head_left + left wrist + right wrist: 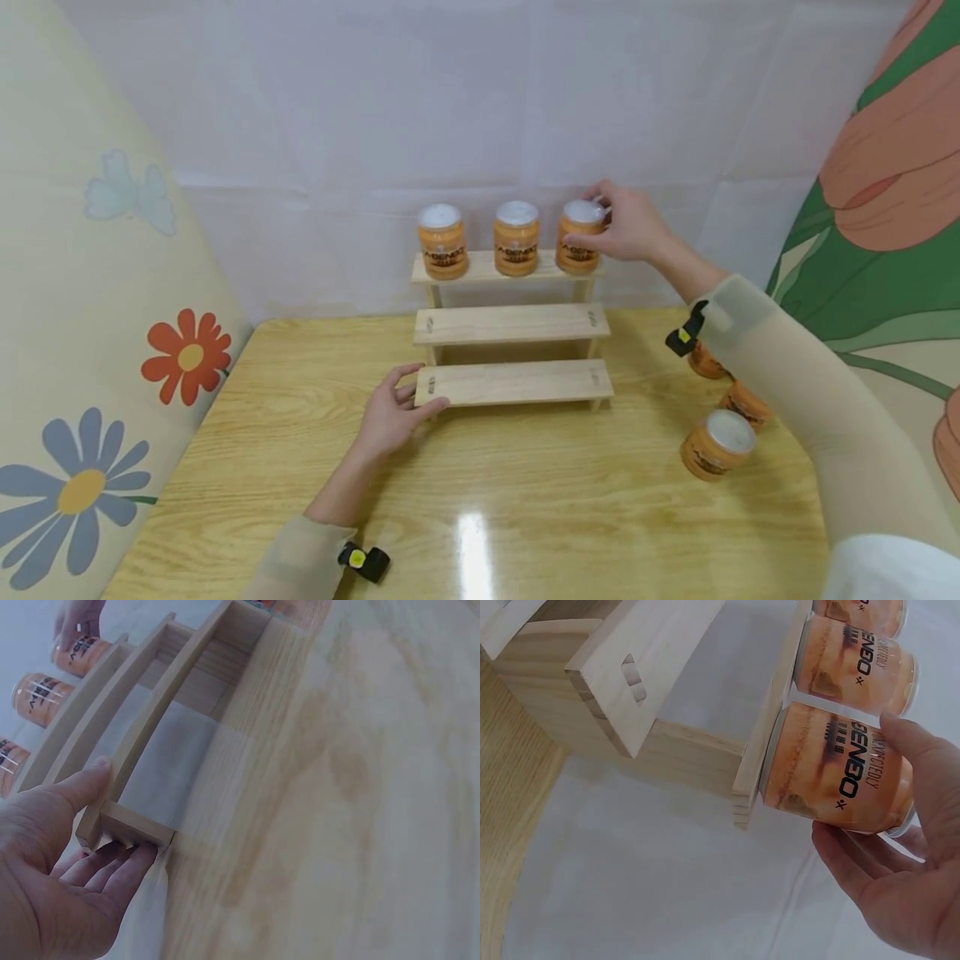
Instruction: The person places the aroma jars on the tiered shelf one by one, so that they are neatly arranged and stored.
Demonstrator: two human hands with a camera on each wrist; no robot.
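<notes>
A three-step wooden display rack (pixel 513 325) stands on the table by the white backdrop. My right hand (pixel 630 223) holds an orange can (pixel 579 250) at the right end of the top step; in the right wrist view, thumb and fingers lie around the can (pixel 832 769), whose base meets the board. Along the same step stand a middle can (pixel 516 246) and a left can (pixel 444 250), both upright with silvery lids. Gripping the left end of the lowest step is my left hand (pixel 390 412). Its thumb lies on the board and its fingers curl beneath, as the left wrist view shows.
At the right of the table (pixel 360 475), an upright orange can (pixel 717 446) stands beside another can (pixel 745 406) and a third can (pixel 705 361), both partly hidden by my right sleeve. Flower-patterned panels (pixel 112 333) border both sides. A white cloth (pixel 360 108) hangs behind.
</notes>
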